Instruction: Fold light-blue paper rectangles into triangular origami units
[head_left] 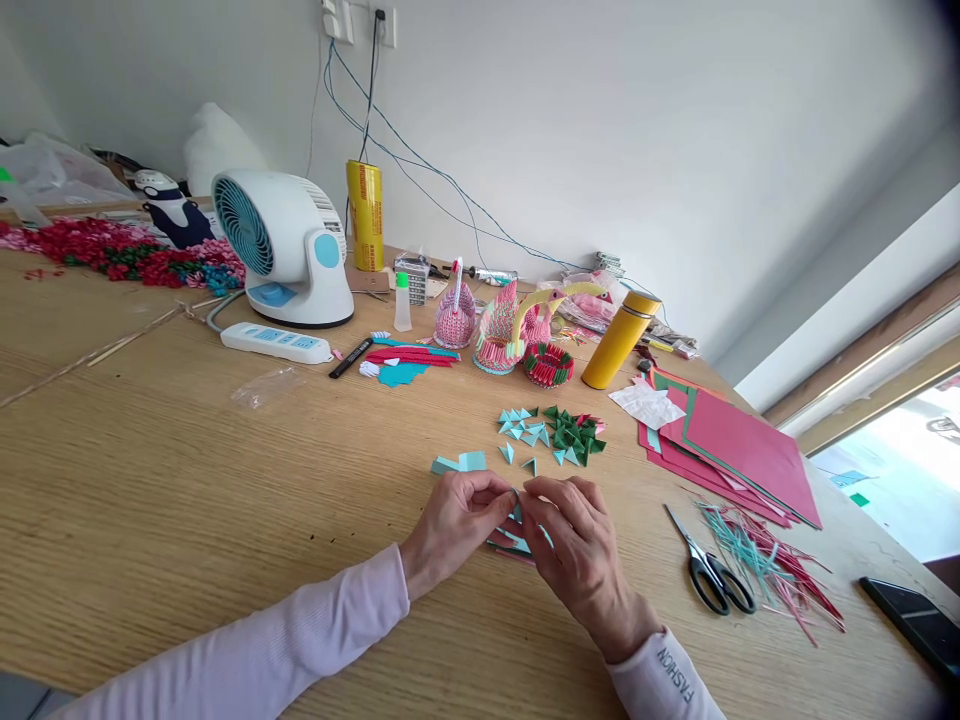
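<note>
Between my fingertips is a small light blue paper piece (517, 510), partly hidden, so its exact fold cannot be made out. My left hand (461, 520) pinches it from the left. From the right, my right hand (574, 535) grips the same piece with thumb and fingers. Below my hands, more light blue paper (512, 545) lies on the table, mostly covered. Just beyond my left hand are light blue paper strips (459, 463). Farther out sit folded light blue triangles (525, 428) beside a pile of dark green triangles (576, 435).
Scissors (709, 570) lie right of my hands beside thin paper scraps (772, 560). Coloured paper sheets (750, 445) are stacked behind them. A yellow bottle (621, 340), a red and green paper bowl (548, 366), paper swans (499, 340), a power strip (276, 343) and a fan (289, 250) stand farther back.
</note>
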